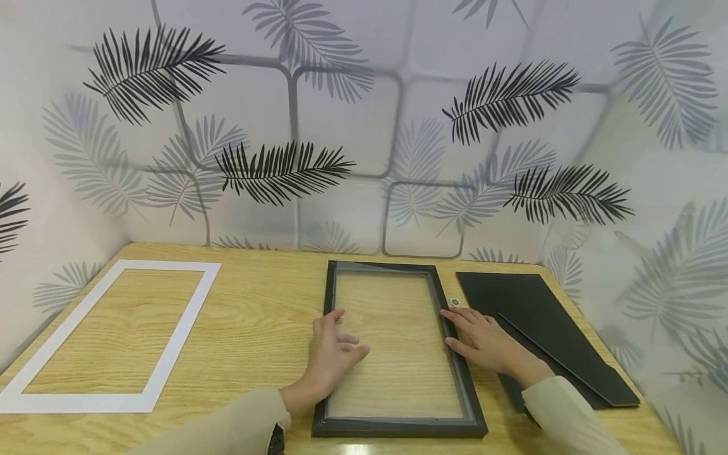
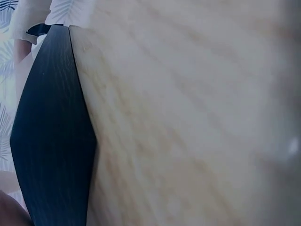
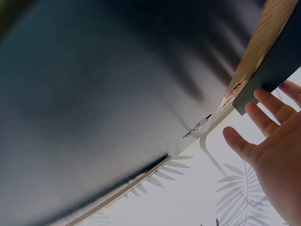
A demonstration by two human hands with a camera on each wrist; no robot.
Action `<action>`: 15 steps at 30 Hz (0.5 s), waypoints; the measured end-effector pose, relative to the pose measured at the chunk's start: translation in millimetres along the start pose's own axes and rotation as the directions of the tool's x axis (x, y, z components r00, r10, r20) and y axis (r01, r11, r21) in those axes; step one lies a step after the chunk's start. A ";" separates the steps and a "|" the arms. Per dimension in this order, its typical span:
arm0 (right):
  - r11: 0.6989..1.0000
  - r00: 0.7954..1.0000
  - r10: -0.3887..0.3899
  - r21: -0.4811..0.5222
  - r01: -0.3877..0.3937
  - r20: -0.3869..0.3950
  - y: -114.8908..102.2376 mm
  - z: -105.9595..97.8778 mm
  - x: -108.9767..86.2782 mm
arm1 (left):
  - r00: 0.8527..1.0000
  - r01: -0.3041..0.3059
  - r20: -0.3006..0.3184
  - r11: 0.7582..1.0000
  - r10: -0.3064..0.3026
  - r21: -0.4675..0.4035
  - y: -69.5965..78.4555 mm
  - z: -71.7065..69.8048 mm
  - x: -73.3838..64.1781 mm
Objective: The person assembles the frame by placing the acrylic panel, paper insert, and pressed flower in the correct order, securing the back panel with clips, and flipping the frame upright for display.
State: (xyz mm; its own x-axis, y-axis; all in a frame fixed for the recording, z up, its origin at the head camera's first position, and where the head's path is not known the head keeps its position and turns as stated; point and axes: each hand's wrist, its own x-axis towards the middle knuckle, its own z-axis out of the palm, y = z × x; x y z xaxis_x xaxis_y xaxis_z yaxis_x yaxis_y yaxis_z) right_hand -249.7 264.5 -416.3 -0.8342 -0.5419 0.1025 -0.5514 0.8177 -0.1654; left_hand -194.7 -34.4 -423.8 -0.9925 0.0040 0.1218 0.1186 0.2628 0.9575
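Note:
A black picture frame [image 1: 398, 430] lies flat on the wooden table, with a clear pane [image 1: 392, 360] inside its rails. My left hand [image 1: 327, 363] is at the frame's left rail, fingers loosely bent and thumb stretched over the pane. Against the right rail rest the fingertips of my right hand [image 1: 491, 344], its fingers nearly straight. The left wrist view shows the outer side of the frame [image 2: 54, 122], with only a sliver of hand at the lower left. In the right wrist view, extended fingers of the right hand [image 3: 282, 150] meet the dark rail [image 3: 273, 66].
To the right lies a black backing board [image 1: 512, 294] with a stand leg [image 1: 569, 363] on it. A white rectangular mat [image 1: 85, 402] lies at the left of the wooden table [image 1: 256, 316]. Leaf-patterned wall covering [image 1: 341, 126] rises behind. A small round sticker [image 1: 454, 303] sits beside the frame.

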 end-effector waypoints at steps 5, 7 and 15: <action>1.000 1.000 -0.002 0.002 0.002 -0.001 0.6 0.6 -0.3 | 1.000 -0.011 -0.020 0.995 0.013 0.100 -0.2 0.9 2.4; 1.000 1.000 0.000 0.002 0.000 0.004 0.9 1.0 -0.2 | 0.999 -0.020 -0.024 0.991 0.023 0.131 0.1 0.8 2.8; 1.000 1.000 0.004 -0.004 -0.004 0.007 1.7 1.3 0.6 | 0.991 -0.072 -0.078 0.929 0.107 0.363 1.2 0.0 3.5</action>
State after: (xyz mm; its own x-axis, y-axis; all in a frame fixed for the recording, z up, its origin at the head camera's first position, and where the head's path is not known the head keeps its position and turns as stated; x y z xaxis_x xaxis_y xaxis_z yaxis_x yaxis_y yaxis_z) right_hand -251.1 265.2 -417.9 -0.8365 -0.5396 0.0951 -0.5479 0.8208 -0.1615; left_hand -198.0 -34.1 -422.2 -0.9689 -0.0435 0.2436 0.1709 0.5941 0.7860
